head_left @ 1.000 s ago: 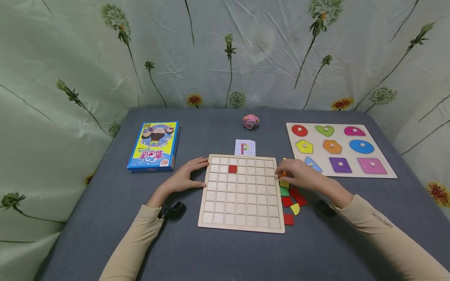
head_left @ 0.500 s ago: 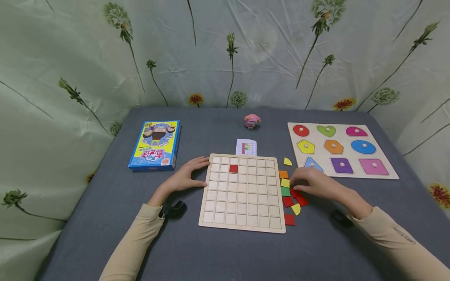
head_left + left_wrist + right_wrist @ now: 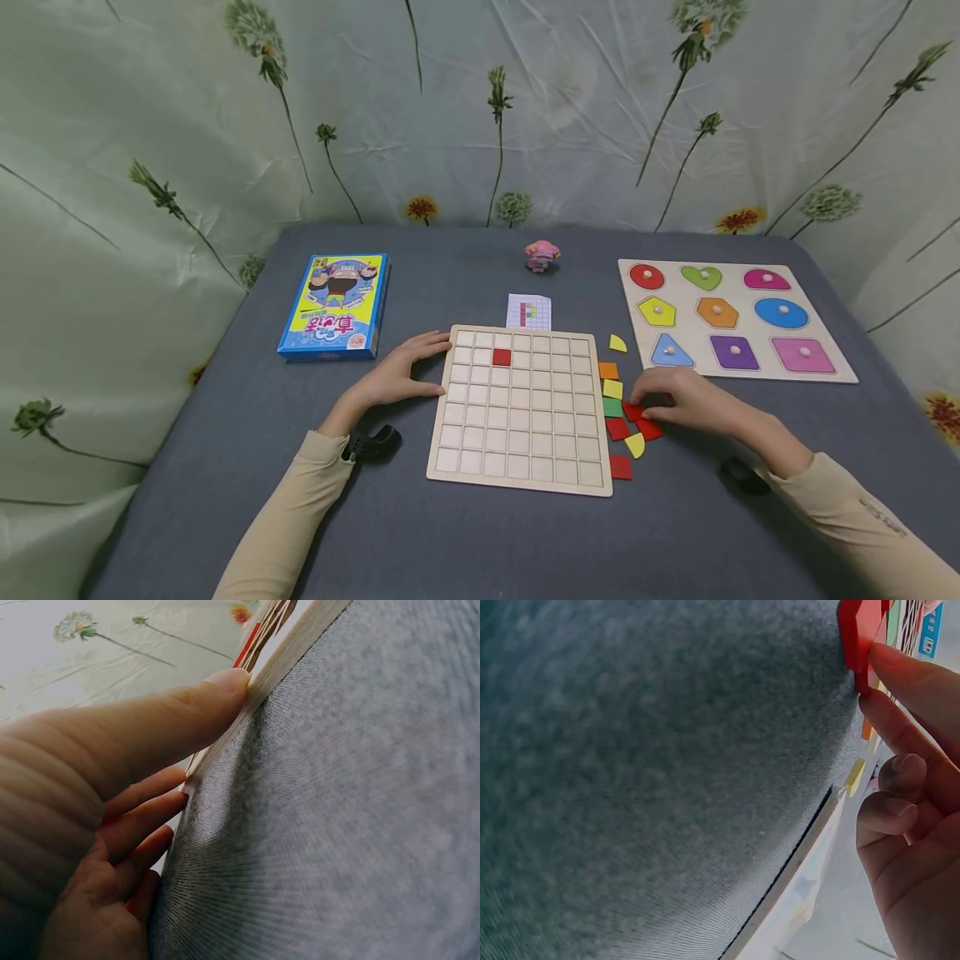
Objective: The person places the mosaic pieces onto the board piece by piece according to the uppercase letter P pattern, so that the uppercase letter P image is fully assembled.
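Since a second ago the right hand point(image 3: 686, 402) slid back from the grid board's point(image 3: 520, 406) right edge, down to the loose tiles at the board's 3 o'clock, and now its fingertips point(image 3: 900, 675) pinch a red tile point(image 3: 634, 411), so that grip is clamped on the tile. Wrist view shows the tile's edge tipped up off the cloth between thumb and finger. Left hand point(image 3: 395, 379) hasn't budged: fingers straight and apart, pressed against the board's left edge at 9 o'clock, thumb point(image 3: 180, 720) on the rim.

Other loose tiles sit just beside the red one: orange point(image 3: 608, 370), yellow point(image 3: 612, 389), green point(image 3: 612, 407), more red below. One red square point(image 3: 501, 357) is already in the board, second row. A pattern card point(image 3: 528, 312) lies at the board's 12 o'clock, a blue box point(image 3: 336, 307) at 10, a shape puzzle point(image 3: 735, 319) at 2.
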`<state>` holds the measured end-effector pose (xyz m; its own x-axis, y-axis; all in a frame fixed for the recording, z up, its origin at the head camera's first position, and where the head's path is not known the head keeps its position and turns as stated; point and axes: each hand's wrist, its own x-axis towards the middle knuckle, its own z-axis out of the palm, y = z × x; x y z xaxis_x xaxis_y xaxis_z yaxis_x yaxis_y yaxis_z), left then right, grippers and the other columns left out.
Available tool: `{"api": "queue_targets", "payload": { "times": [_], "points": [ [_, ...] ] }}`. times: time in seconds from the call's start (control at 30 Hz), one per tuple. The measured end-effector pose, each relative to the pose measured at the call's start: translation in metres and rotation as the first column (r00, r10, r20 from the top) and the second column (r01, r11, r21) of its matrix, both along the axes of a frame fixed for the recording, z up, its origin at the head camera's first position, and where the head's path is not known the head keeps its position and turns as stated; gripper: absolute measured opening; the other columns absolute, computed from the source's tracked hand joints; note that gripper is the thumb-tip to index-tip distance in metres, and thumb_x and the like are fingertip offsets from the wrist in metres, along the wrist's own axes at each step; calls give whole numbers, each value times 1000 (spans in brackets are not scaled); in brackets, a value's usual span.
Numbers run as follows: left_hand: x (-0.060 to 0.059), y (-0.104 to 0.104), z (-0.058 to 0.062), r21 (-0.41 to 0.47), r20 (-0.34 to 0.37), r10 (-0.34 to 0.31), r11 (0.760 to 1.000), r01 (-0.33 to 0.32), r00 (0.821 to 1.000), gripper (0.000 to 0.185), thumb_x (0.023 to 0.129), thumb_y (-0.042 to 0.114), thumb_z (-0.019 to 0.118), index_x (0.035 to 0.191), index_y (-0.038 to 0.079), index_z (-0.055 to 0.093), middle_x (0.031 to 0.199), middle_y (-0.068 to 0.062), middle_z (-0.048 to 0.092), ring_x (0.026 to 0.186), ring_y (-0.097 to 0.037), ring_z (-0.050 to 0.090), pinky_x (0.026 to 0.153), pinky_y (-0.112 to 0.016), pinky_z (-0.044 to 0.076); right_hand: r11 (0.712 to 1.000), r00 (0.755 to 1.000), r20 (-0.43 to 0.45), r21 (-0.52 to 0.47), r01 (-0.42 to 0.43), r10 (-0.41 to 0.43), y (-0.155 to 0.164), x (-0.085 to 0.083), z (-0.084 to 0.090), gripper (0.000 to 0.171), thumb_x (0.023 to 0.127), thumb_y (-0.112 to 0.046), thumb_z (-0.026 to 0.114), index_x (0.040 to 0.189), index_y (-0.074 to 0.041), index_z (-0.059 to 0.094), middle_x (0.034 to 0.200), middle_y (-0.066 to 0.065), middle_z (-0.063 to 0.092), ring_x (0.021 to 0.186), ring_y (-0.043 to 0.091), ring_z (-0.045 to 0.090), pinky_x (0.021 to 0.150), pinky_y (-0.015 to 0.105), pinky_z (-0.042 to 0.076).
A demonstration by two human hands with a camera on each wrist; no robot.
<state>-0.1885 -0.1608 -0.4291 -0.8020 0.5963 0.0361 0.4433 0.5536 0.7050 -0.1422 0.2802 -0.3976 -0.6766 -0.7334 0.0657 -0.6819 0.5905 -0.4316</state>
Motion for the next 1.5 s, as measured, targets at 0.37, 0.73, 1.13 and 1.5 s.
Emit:
{"api": "queue_targets", "payload": {
  "times": [0.37, 0.73, 1.13, 1.5],
  "points": [
    [-1, 0, 1, -1, 17, -1, 1000, 1, 1000, 72, 79, 21, 75, 141, 5, 42, 152, -14, 33, 144, -34, 22, 114, -57, 20, 999, 999, 26, 43, 27, -28, -1, 1, 3, 21, 75, -12, 76, 94, -18, 69, 94, -5, 66, 83, 5, 53, 72, 20, 51],
    [2, 1, 3, -13, 7, 1, 1000, -1, 1000, 72, 78, 22, 76, 140, 4, 43, 151, -15, 34, 143, -36, 23, 113, -58, 20, 994, 996, 67, 94, 59, -65, -6, 2, 5, 23, 75, -12, 76, 95, -16, 68, 94, -4, 67, 80, 3, 50, 68, 18, 49],
    [1, 0, 3, -27, 13, 10, 1000, -9, 1000, 72, 78, 22, 76, 141, 6, 43, 152, -14, 33, 144, -35, 22, 114, -57, 19, 995, 999, -15, 90, 45, -44, -11, 0, 4, 23, 73, -11, 77, 94, -13, 69, 90, -3, 68, 78, 6, 53, 70, 21, 53],
    [1, -1, 2, -26, 0, 3, 1000, -3, 1000, 72, 79, 24, 75, 140, 5, 43, 151, -15, 34, 143, -36, 23, 113, -59, 20, 995, 999, -22, 90, 36, -34, -8, 1, 6, 24, 73, -12, 78, 96, -15, 69, 92, -5, 68, 81, 7, 56, 74, 25, 55]
  ]
}}
